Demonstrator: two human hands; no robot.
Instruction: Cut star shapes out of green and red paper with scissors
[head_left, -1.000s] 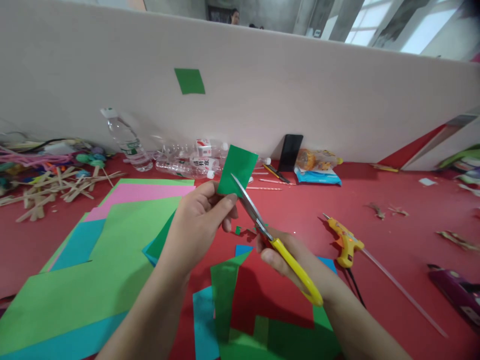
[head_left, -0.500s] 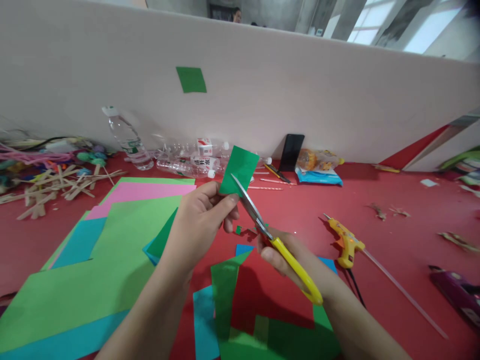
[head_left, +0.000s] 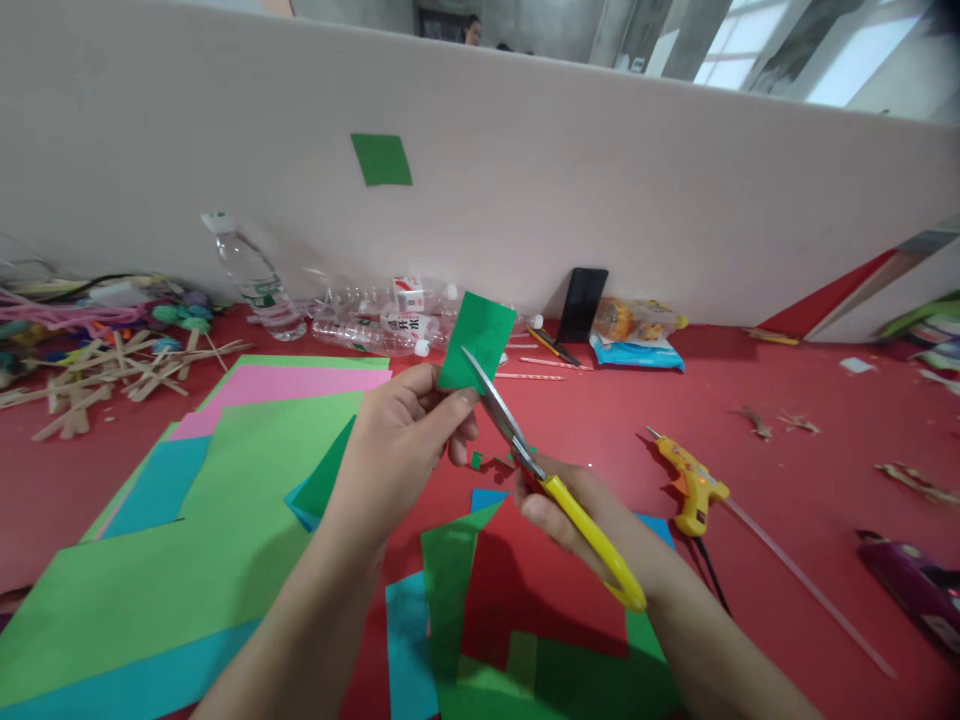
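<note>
A small rectangle of green paper (head_left: pixel 486 325) is pinched at its lower edge by my left hand (head_left: pixel 416 425), thumb in front. My right hand (head_left: pixel 574 505) grips yellow-handled scissors (head_left: pixel 592 540), their blades pointing up and to the left. The blades lie across the paper's lower part and look closed or nearly so; whether they are cutting I cannot tell. Below my hands lies a larger green sheet (head_left: pixel 450 590) with a big piece cut out of it. Tiny green scraps (head_left: pixel 477 460) sit on the red table behind my hands.
Light green sheets (head_left: pixel 225 530) are stacked at the left, beside wooden sticks (head_left: pixel 112 375). Plastic bottles (head_left: pixel 367 330), a phone (head_left: pixel 583 305) and a snack packet (head_left: pixel 639 353) line the white partition (head_left: pixel 637 180). At right lie a yellow glue gun (head_left: pixel 694 485) and a purple tool (head_left: pixel 911 590).
</note>
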